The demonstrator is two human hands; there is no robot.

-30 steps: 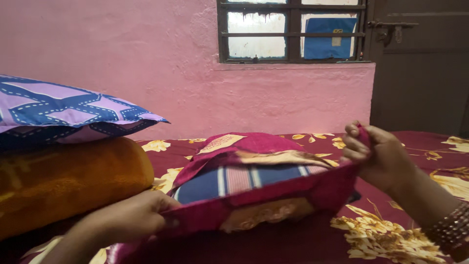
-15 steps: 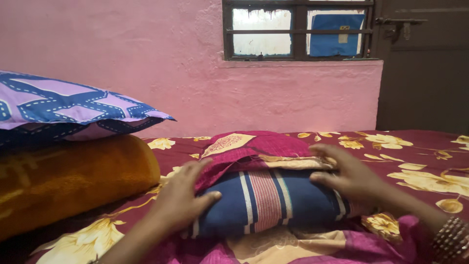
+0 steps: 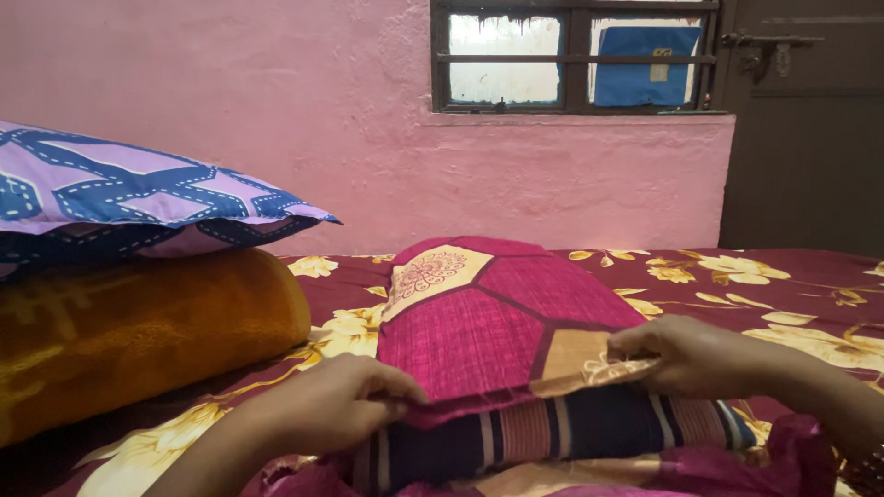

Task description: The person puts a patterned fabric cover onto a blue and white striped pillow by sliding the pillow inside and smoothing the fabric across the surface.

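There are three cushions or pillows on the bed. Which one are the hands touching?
The striped navy pillow in the magenta patterned cover, at the front. The left hand and right hand grip the cover's edge. The purple-blue pillow and orange bolster lie untouched.

A blue-and-lilac pillow (image 3: 138,198) lies atop an orange bolster (image 3: 138,331) at nine o'clock. A barred window (image 3: 575,55) is set in the pink wall (image 3: 276,101) at one o'clock, a dark door (image 3: 806,129) beside it.

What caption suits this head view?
Both hands, left and right, pinch a magenta patterned cloth pillowcase over a navy striped pillow.
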